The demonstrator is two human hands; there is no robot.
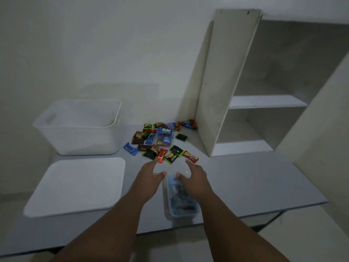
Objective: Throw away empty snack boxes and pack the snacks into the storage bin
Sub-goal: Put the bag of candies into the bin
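Both hands — left hand (pixel 151 174), right hand (pixel 194 176) — grip wide around the clear snack box (pixel 179 201) at the counter's (pixel 245 182) 6 o'clock edge — likely emptying it next, toward the snacks (pixel 160 142) at 12, bin (pixel 79 127) at 10.

Grey table (pixel 245 186) with a bin, a lid, loose snacks and a clear box on it.

At the far left stands an open white bin (pixel 79 127); its flat white lid (pixel 75 188) lies nearer, just in front of it. Right of the bin, toward the far middle, small wrapped snacks (pixel 160 142) lie scattered in a loose heap, among them a clear blue-labelled pack (pixel 165 136), with a few more wrappers (pixel 186 124) up in the far corner. At the near edge, in the middle, is a clear box (pixel 179 201) with blue contents, too blurred to tell more. A white shelf unit (pixel 245 103) rests on the far right.
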